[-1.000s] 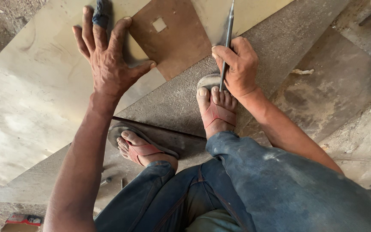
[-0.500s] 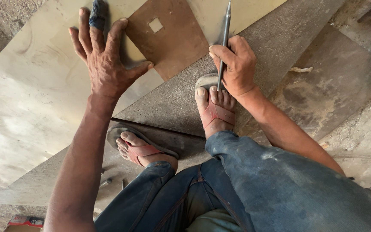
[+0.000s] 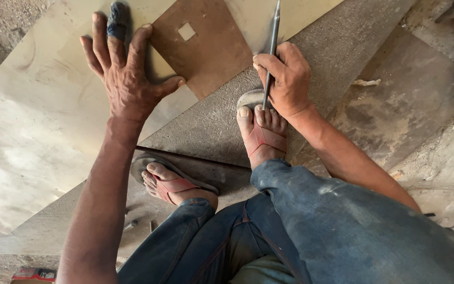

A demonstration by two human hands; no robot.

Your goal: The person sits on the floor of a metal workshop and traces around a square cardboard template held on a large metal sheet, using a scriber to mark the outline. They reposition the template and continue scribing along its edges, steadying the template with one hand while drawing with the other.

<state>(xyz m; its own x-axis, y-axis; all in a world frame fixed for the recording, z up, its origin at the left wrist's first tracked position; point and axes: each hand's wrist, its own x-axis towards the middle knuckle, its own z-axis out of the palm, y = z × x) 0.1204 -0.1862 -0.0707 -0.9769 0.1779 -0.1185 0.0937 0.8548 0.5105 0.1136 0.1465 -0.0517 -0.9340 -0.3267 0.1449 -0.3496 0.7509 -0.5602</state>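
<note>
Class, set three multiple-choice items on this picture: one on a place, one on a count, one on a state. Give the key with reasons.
1. Where does the left hand rest?
A. on the pale shiny metal sheet
B. on a knee
C. on a sandal

2. How many square holes show in the rusty brown square metal plate?
A. none
B. one
C. three

3. How does the right hand hold the thin grey pointed metal rod?
A. lying flat on the palm
B. pinched in a closed grip, point away from the person
C. not at all

Key: 1 A, the palm and spread fingers lie flat on the sheet. 2 B, a single cut-out shows near the plate's middle. 3 B, fingers wrap the rod near its lower end.
</note>
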